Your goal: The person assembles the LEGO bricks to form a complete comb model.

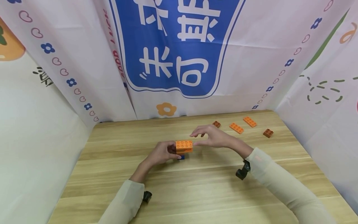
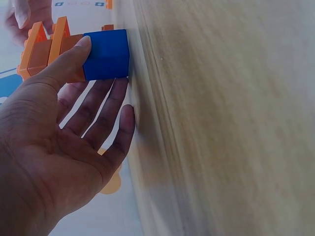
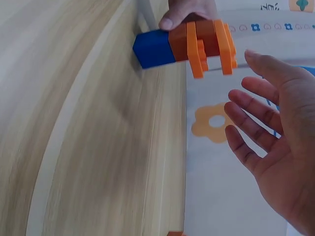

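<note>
A stack of toy building bricks stands upright on the table, with a blue brick at the bottom. Above it come a brown brick, an orange plate, another brown brick and a top orange plate with its studs up. My left hand holds the stack low down from the left, the thumb on its near side at the blue and brown bricks and the fingers behind. My right hand hovers just right of the top plate, fingers spread and holding nothing.
Toward the back right of the wooden table lie two loose orange plates and two small brown bricks. One brown brick is partly behind my right hand. Printed cloth hangs behind and along both sides of the table.
</note>
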`<state>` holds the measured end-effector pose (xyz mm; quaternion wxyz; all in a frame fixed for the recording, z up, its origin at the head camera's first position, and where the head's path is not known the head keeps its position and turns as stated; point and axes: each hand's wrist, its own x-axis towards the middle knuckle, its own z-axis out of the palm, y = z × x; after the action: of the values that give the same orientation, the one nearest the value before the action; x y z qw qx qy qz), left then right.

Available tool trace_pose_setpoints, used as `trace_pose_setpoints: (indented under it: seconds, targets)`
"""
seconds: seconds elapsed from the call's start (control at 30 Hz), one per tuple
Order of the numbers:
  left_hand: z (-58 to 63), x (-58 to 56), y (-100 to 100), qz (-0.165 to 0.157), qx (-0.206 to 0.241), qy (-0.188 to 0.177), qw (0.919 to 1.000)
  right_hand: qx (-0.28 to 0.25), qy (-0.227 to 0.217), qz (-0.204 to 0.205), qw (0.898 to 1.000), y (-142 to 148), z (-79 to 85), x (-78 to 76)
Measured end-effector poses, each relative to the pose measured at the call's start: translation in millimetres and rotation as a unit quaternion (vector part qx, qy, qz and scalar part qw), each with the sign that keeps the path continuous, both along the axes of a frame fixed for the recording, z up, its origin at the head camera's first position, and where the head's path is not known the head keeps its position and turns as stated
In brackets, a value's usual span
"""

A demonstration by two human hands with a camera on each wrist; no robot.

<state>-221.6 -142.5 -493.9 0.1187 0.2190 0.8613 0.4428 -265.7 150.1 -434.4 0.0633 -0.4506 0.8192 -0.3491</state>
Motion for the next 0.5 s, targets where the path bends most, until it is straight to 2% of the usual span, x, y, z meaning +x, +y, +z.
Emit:
trace_pose_setpoints:
  seconds: [0.33, 0.5]
  targets:
    - [2.7, 2.3, 2, 0.009, -0.005, -0.014, 0.9998, 0.005, 0.004, -0.039, 0.999, 23, -9.3, -11.5]
    - [4.2, 3.8, 1, 0.005, 0.000, -0.009, 1.0000, 0.016, 0.018, -0.057, 0.998, 31, -12.4, -16.2]
